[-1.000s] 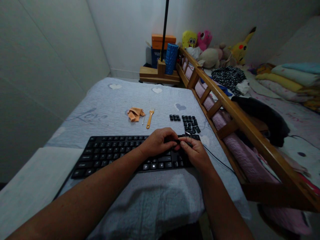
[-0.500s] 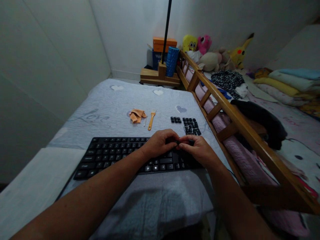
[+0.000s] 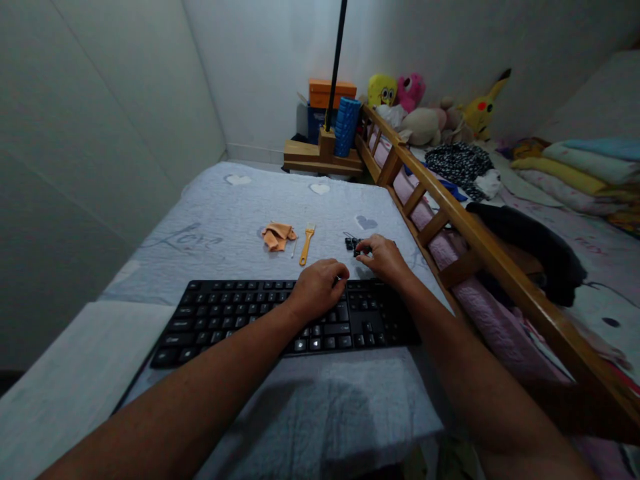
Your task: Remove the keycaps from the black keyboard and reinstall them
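A black keyboard (image 3: 210,310) lies across the bed in front of me, with keycaps gone from part of its right end. My left hand (image 3: 320,283) rests over the keyboard's middle right, fingers loosely curled, thumb and index apart, with nothing visible between them. Past the keyboard's back edge, my right hand (image 3: 381,259) is closed at a group of loose black keycaps (image 3: 349,245) and hides most of them. Thin wires of a keycap puller (image 3: 350,235) stick out to the left of its fingers; the rest of the puller is hidden.
Behind the keyboard lie an orange cloth (image 3: 279,237), a cotton swab (image 3: 294,247) and a yellow-handled brush (image 3: 307,245). A wooden bed rail (image 3: 440,203) runs along the right. White sheeting (image 3: 95,353) covers the left front. Plush toys and folded bedding sit beyond the rail.
My hands have parted. The right one has moved from the keyboard forward to the loose keycaps, while the left has stayed over the keyboard. The view has shifted slightly.
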A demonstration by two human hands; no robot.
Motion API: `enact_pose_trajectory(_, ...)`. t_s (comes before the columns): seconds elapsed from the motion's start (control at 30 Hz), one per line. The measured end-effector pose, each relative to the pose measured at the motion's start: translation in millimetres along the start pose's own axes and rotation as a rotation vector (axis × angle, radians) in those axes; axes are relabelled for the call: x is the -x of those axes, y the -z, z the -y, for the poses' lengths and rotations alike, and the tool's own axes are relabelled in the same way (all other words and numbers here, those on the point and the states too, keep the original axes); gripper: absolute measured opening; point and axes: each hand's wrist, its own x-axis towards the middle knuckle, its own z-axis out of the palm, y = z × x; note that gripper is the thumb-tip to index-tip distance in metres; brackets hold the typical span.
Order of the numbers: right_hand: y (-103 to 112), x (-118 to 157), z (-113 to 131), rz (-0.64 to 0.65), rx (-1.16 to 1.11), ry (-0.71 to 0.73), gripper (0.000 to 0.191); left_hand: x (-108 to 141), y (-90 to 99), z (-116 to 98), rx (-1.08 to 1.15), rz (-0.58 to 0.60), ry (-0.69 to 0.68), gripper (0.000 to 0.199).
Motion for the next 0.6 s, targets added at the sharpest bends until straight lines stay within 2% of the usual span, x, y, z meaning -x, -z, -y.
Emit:
enact_pose_trajectory(0.23,-14,-10,6,0.069,0.137,-0.016,0.022,-1,-0.7,0,-0.024,0.045,-0.002,0.011)
enact_pose_trajectory(0.6,-15,-7,14,0.069,0.212,-0.012,0.020,-2,-2.2,2,-0.034,0.063,-0.029,0.012)
